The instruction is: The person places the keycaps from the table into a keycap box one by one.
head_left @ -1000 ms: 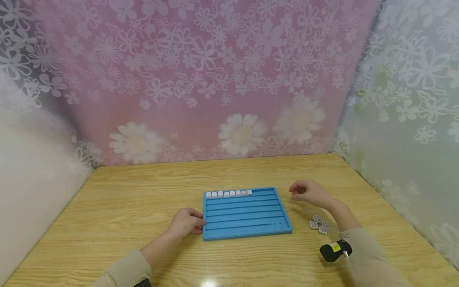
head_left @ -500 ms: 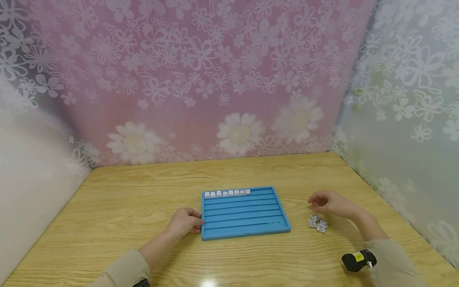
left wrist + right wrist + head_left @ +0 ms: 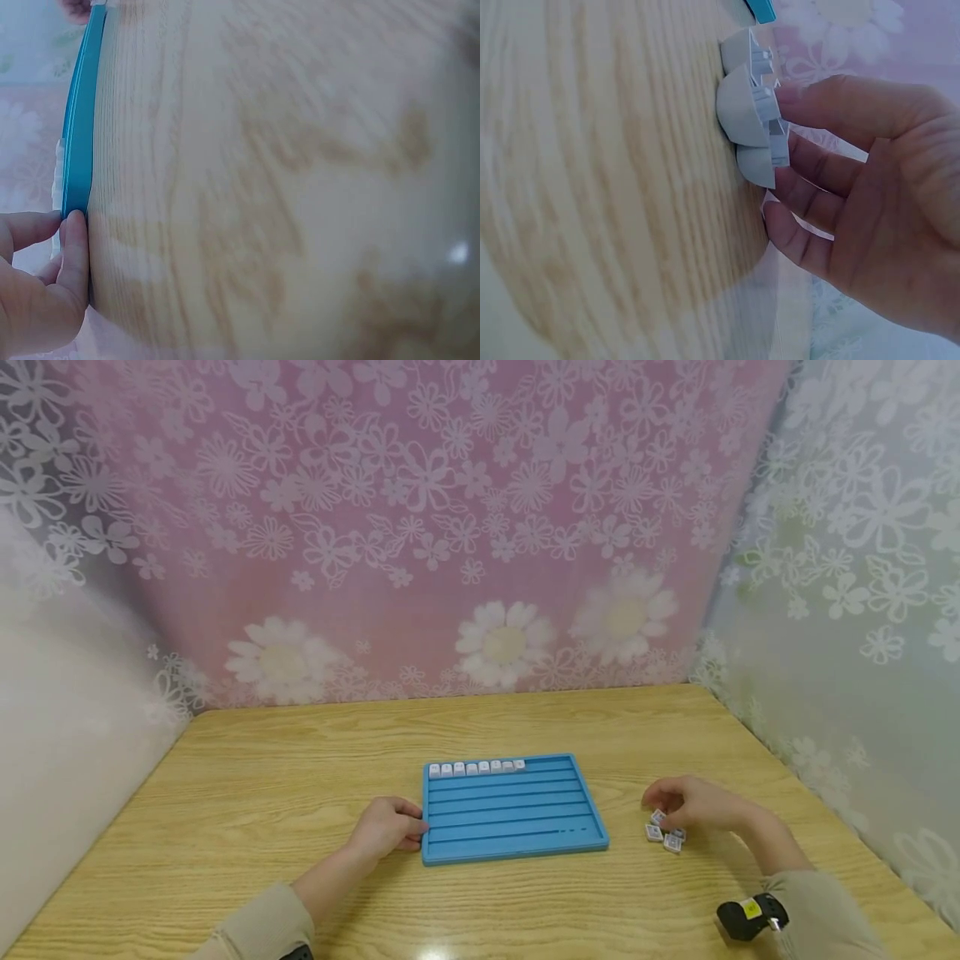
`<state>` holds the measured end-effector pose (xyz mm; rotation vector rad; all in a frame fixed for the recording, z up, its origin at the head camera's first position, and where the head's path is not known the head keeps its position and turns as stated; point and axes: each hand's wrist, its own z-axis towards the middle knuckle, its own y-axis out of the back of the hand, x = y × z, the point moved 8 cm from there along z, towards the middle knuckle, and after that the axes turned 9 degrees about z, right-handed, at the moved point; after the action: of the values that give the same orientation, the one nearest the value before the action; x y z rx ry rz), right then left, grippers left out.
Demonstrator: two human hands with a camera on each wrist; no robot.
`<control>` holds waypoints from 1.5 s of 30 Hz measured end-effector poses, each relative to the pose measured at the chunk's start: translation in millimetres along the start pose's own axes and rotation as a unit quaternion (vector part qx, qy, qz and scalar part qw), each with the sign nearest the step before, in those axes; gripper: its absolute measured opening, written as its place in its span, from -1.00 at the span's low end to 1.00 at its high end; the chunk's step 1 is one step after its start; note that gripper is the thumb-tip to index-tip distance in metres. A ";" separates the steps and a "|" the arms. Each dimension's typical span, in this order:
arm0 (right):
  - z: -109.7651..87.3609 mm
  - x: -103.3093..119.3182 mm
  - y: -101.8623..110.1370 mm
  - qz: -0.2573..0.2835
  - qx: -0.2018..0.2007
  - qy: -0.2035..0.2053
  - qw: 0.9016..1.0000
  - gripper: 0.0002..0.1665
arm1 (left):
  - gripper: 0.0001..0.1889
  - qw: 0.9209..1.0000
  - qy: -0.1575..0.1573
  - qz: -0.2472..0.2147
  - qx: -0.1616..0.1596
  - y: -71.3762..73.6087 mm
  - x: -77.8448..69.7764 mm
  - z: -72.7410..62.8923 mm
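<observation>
A blue ridged tray [image 3: 510, 814] lies on the table, with a line of white keycaps [image 3: 472, 769] in its far row, starting at the left corner. My left hand [image 3: 384, 827] pinches the tray's left edge; in the left wrist view thumb and finger sit on either side of the blue rim [image 3: 81, 150]. Right of the tray is a small cluster of loose keycaps [image 3: 654, 833], lying with hollow undersides up. My right hand [image 3: 701, 803] is over this cluster, thumb and fingers apart around it. In the right wrist view the thumb reaches the keycaps [image 3: 742, 109]; no firm grip shows.
The wooden table [image 3: 300, 752] extends around the tray on all sides. A pink floral curtain [image 3: 450, 527] hangs behind its far edge, and pale floral panels stand at left and right. A black wrist camera [image 3: 750, 917] sits on the right sleeve.
My right hand has moved right, away from the tray's far right corner, and down to the loose keycaps. My left hand stays on the tray's edge.
</observation>
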<state>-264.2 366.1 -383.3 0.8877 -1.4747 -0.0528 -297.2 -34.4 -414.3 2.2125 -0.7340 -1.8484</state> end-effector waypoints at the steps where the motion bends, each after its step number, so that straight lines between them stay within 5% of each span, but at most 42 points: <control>1: 1.0 -1.0 -0.4 -0.004 0.001 -0.004 1.000 -0.58 | -0.77 1.000 0.000 0.000 0.000 0.0 0.2 0.1; 27: 3.5 -3.0 -6.6 -0.003 0.006 -0.014 1.000 -0.76 | -0.77 1.000 -0.005 0.005 0.005 -3.1 -0.8 -0.1; 45: 13.9 15.6 3.8 0.000 -0.052 0.013 0.999 -0.79 | -0.78 1.000 -0.005 0.002 0.003 -0.8 0.0 0.6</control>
<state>-275.7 353.7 -370.3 0.8017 -1.4339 -0.1160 -297.6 -33.6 -414.8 2.2048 -0.7474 -1.8598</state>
